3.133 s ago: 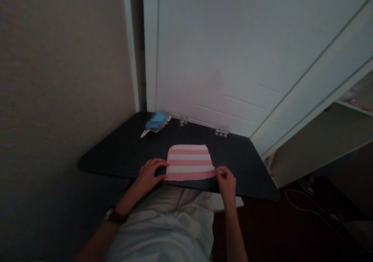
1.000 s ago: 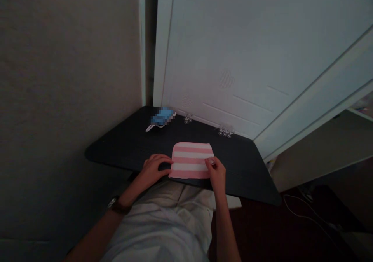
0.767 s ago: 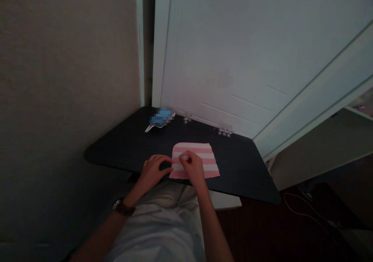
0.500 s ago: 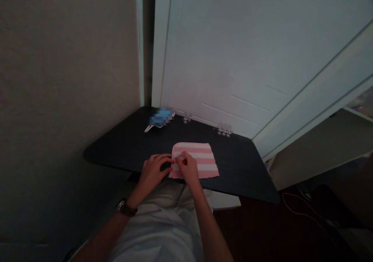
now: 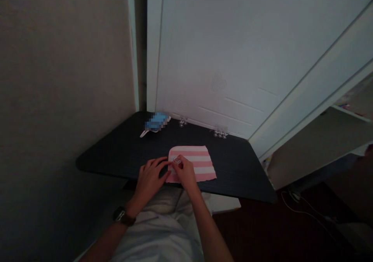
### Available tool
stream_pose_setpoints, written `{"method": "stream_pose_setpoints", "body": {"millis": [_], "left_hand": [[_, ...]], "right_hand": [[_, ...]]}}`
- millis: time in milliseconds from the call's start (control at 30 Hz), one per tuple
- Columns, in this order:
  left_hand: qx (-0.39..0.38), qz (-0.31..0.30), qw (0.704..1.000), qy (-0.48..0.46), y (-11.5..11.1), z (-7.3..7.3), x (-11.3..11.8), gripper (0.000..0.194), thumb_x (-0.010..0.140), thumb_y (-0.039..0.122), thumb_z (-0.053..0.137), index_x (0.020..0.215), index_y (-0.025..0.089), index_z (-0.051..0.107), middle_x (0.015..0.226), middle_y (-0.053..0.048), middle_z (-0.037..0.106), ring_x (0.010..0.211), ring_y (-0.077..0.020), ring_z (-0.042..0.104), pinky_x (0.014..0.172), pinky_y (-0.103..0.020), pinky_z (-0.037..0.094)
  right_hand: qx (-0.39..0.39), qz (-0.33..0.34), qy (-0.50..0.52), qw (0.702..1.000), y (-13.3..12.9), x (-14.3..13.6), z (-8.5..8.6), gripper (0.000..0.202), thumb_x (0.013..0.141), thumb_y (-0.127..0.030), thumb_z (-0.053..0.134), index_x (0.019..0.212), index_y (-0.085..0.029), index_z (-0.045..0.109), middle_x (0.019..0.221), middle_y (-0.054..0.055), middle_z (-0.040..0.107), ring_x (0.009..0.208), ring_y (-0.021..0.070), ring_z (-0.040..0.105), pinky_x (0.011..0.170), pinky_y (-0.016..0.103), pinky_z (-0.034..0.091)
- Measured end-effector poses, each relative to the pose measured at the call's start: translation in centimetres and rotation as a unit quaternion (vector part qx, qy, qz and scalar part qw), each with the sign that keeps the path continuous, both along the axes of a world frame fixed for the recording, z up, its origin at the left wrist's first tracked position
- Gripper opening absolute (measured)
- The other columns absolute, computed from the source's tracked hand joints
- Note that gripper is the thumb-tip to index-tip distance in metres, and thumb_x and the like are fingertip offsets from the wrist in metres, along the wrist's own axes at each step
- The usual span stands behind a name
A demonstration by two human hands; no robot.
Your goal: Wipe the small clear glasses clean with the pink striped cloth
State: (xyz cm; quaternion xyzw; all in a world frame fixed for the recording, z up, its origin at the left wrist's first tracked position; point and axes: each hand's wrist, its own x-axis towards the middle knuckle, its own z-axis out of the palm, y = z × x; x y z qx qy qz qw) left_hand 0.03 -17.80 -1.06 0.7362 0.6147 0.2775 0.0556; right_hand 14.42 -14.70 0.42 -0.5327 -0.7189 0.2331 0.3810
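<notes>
A pink and white striped cloth [image 5: 201, 159] lies flat near the front edge of the black table. My right hand [image 5: 185, 173] is over its left part, thumb and fingers pinched on a small clear round piece [image 5: 176, 160]. My left hand [image 5: 151, 176], with a watch at the wrist, rests at the cloth's left edge. Its fingers are apart, and the fingertips touch the edge; nothing is seen held in it.
Toward the back of the black table [image 5: 116, 149] lie a blurred blue item [image 5: 157, 121] with a white strap, a small group of clear pieces [image 5: 183, 122] and a larger group [image 5: 220, 133]. A white panel rises behind.
The whole view has shifted slightly. My right hand has moved a little with the clear piece, which now sits lower and flatter over the cloth. My left hand stays at the edge.
</notes>
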Motion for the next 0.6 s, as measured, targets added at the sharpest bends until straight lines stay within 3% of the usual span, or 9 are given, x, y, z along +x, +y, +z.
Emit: {"method": "stream_pose_setpoints", "body": {"millis": [233,600], "left_hand": [[-0.01,0.005,1.0,-0.001,0.1,0.2,-0.2,0.027,0.084,0.034,0.051,0.109,0.032,0.06,0.127,0.0,0.056,0.114,-0.0254,0.046,0.088,-0.041,0.036],[-0.019,0.005,1.0,-0.022,0.1,0.2,-0.3,0.027,0.081,0.033,0.056,0.107,0.032,0.061,0.126,0.0,0.056,0.113,-0.0254,0.047,0.088,-0.042,0.036]], "right_hand": [[-0.022,0.016,-0.006,1.0,-0.1,1.8,0.4,0.011,0.08,-0.031,0.054,0.075,-0.021,0.057,0.06,-0.005,0.053,0.055,0.0112,0.048,0.053,0.02,0.033],[-0.037,-0.096,-0.007,0.995,-2.0,13.6,1.1,0.025,0.081,-0.04,0.05,0.072,-0.018,0.056,0.063,0.0,0.056,0.057,0.0134,0.048,0.055,0.023,0.033]]}}
